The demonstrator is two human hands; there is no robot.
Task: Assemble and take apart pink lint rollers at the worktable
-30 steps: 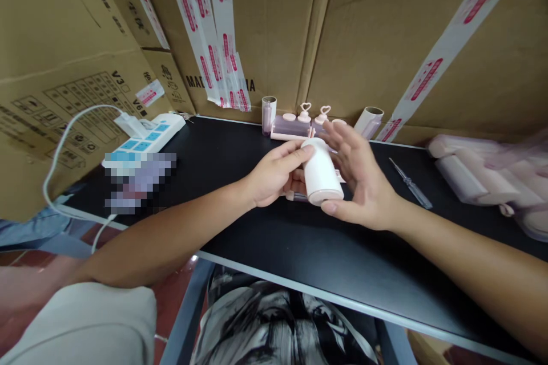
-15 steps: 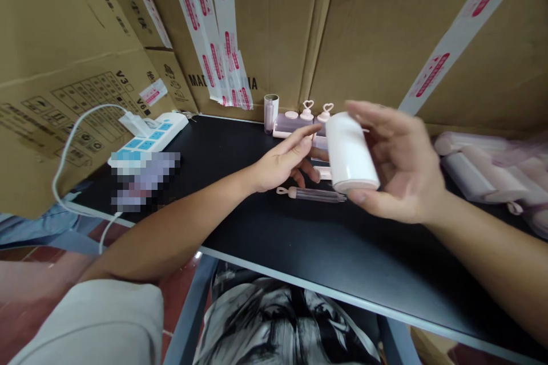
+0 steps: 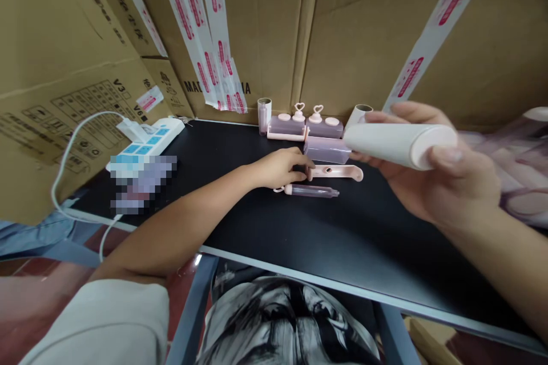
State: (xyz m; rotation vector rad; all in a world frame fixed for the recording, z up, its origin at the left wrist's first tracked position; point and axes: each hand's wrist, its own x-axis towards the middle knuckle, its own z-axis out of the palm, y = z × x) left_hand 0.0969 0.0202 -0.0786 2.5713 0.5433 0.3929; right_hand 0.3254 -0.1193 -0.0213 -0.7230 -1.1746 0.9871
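In my right hand (image 3: pixel 462 188) is a white lint roll (image 3: pixel 381 141), held tilted above the table with its pink end turned toward me and my thumb against that end. My left hand (image 3: pixel 282 168) reaches down to the table, its fingers closed on the left end of a pink roller bracket (image 3: pixel 345 171). Just in front of the bracket lies a translucent purple handle (image 3: pixel 312 191) with a pink loop at its left end. Behind the bracket rests a purple translucent cover (image 3: pixel 326 150).
Two purple-and-pink roller units (image 3: pixel 286 125) with heart-shaped loops stand along the cardboard wall (image 3: pixel 265 23), between upright white tubes (image 3: pixel 358 114). A blurred heap of pink and purple parts (image 3: pixel 522 177) lies right. A power strip (image 3: pixel 148 142) sits left, near a pixelated object (image 3: pixel 145 182).
My right hand has moved right and turned the lint roll from upright to nearly lying, its pink end toward me. My left hand has lowered onto the pink bracket and closed on its end.
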